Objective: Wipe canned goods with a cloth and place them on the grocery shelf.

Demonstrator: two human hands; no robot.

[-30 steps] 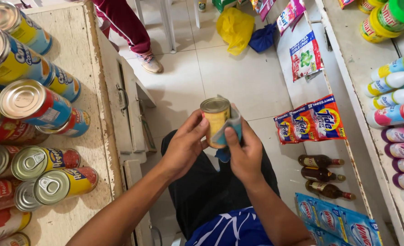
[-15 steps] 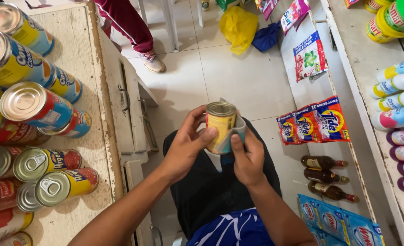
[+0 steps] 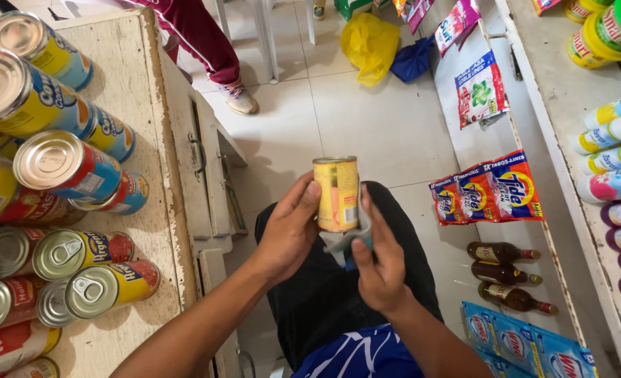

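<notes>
A yellow tin can (image 3: pixel 336 193) is held upright over my lap. My left hand (image 3: pixel 288 231) grips its left side with fingers wrapped round it. My right hand (image 3: pixel 382 259) holds a grey-blue cloth (image 3: pixel 349 240) pressed against the can's lower right side. Below are my black trousers and blue shirt.
A worn wooden counter (image 3: pixel 142 140) at left carries several stacked tin cans (image 3: pixel 58 164). Shelves at right hold bottles (image 3: pixel 615 150), sachet packs (image 3: pixel 489 185) and brown bottles (image 3: pixel 506 273). Another person's leg and shoe (image 3: pixel 239 96) stand on the tiled floor, with a yellow bag (image 3: pixel 370 43) beyond.
The can has tipped from lid-up toward me to standing with its side facing me. Both hands have shifted slightly lower on it, the cloth sliding down the can's right side.
</notes>
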